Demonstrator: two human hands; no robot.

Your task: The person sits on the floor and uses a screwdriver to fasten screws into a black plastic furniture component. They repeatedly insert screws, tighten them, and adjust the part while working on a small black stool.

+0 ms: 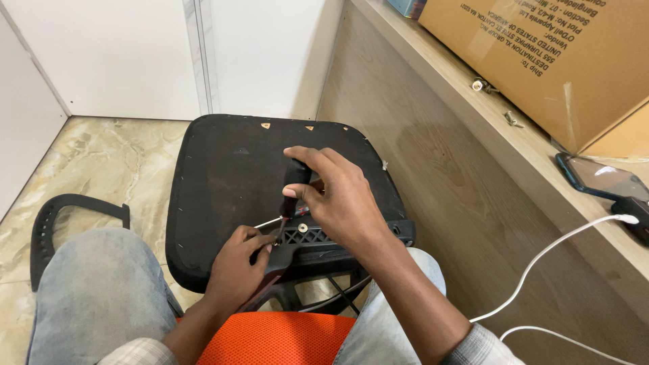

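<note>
Screwdriver (295,186), mid-frame over the upturned seat (223,176), is clenched in my right hand (341,203) while my left hand (238,265) pinches the bracket (307,238); I judge a tilted tip could slip off the screw and jab those fingers.

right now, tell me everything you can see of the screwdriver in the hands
The screwdriver has a black handle with a red part lower down and a thin metal shaft. It stands nearly upright, tip down at the black plastic bracket on the upturned chair seat. The right hand wraps the handle; the left hand pinches near the tip.
</note>
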